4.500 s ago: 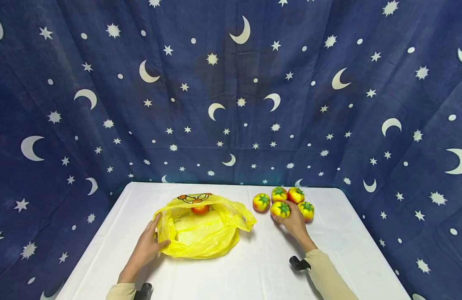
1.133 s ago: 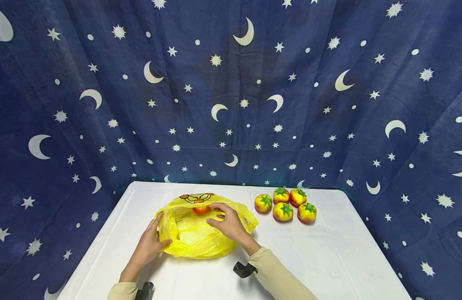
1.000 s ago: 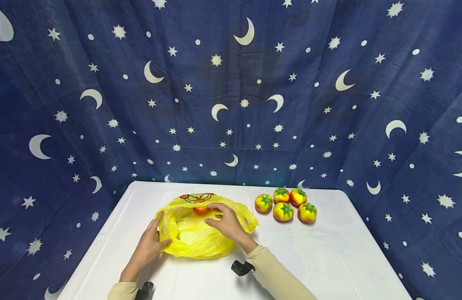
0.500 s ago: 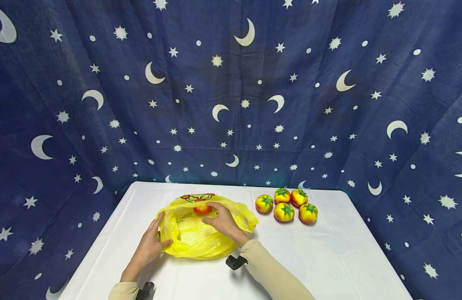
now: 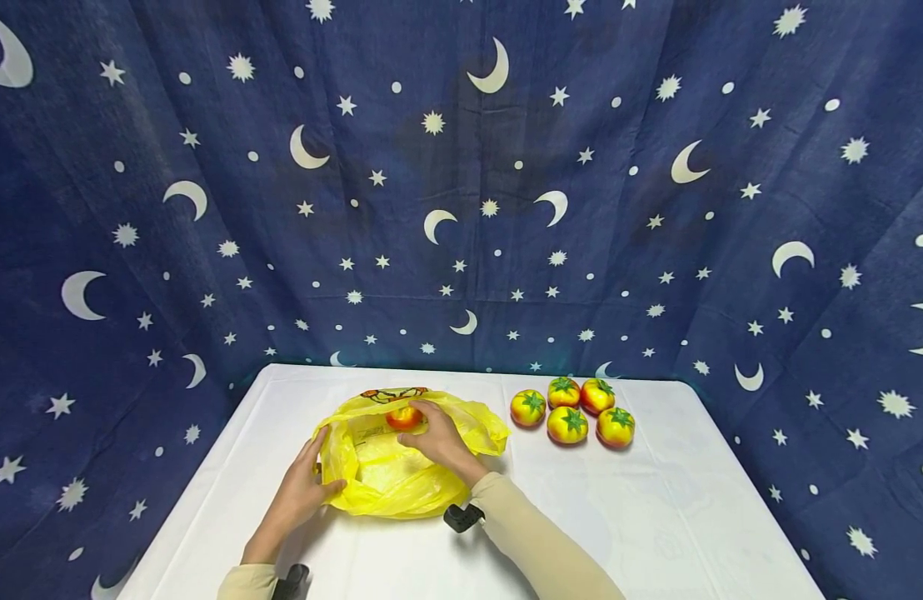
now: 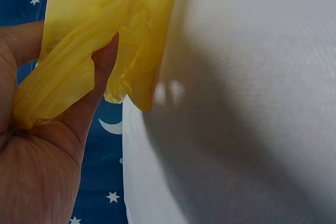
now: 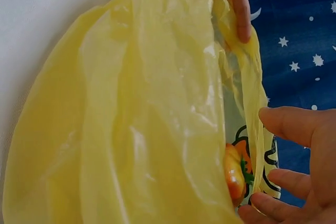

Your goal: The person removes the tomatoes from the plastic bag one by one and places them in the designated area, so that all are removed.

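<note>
A yellow plastic bag [image 5: 409, 492] lies on the white table with its mouth facing me. My left hand [image 5: 298, 490] grips its left side, and the left wrist view shows thumb and fingers around the crumpled plastic. Inside the bag, near the back, sits one red-orange tomato [image 5: 404, 418]; the right wrist view shows its green leafy top. My right hand [image 5: 436, 437] reaches into the mouth, its fingers spread beside that tomato. Whether the fingertips touch it I cannot tell. To the right stands a group of several yellow-red tomatoes [image 5: 567, 425] with green tops.
The white-covered table [image 5: 656, 517] has rounded far corners. A dark blue curtain [image 5: 461, 250] with moons and stars hangs behind and at both sides. Each wrist wears a black camera mount [image 5: 464, 517].
My right hand has left the group of tomatoes on the right and moved over into the bag, then edged left closer to the tomato inside. My left hand has kept its grip.
</note>
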Demonstrator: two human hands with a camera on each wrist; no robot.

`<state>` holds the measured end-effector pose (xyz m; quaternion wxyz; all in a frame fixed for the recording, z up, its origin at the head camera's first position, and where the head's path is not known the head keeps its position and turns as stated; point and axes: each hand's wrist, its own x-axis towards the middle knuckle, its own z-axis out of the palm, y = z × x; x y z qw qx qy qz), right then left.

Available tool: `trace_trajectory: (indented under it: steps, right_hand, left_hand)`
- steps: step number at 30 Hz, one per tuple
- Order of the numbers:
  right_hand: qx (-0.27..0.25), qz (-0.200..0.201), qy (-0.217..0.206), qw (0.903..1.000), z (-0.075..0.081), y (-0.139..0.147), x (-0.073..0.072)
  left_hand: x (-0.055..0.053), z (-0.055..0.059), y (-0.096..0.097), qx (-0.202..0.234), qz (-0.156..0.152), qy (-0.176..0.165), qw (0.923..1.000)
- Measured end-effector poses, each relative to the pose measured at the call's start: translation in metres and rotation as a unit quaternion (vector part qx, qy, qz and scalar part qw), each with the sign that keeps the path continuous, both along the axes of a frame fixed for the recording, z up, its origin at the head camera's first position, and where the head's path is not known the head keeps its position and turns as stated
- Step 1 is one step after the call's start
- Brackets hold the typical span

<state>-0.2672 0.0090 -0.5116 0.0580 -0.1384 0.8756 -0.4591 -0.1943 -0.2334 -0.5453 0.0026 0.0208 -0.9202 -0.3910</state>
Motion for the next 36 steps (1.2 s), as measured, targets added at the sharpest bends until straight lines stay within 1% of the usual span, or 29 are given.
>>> trace_trajectory:
  steps: [4, 9, 16, 21, 29, 32, 36]
  right_hand:
    - [0.01, -0.008, 0.007, 0.9999, -0.006, -0.003, -0.003]
    - [0.016, -0.025, 0.014, 0.9995, -0.013, -0.004, -0.004]
    - [0.031, -0.029, 0.003, 0.9991, -0.013, -0.004, -0.006]
    - [0.022, -0.039, -0.005, 0.999, -0.014, -0.007, -0.01]
    - [0.02, -0.069, 0.021, 0.9972, -0.023, -0.018, -0.024]
    - [0.009, -0.083, 0.027, 0.9961, -0.026, -0.023, -0.028]
    - [-0.003, -0.101, 0.023, 0.9946, -0.03, -0.026, -0.031]
  left_hand:
    - [0.0, 0.001, 0.0, 0.0, -0.003, 0.009, 1.0]
    - [0.001, 0.002, -0.001, -0.002, -0.003, 0.003, 1.0]
    - [0.0, 0.002, -0.002, -0.004, -0.009, 0.005, 0.9999]
    - [-0.001, 0.0, -0.002, -0.003, -0.01, 0.012, 0.9999]
    - [-0.001, -0.002, -0.003, -0.008, -0.012, 0.012, 0.9998]
    - [-0.002, -0.003, -0.003, -0.006, -0.015, 0.017, 0.9997]
    - [-0.001, -0.005, -0.003, -0.003, -0.02, 0.026, 0.9994]
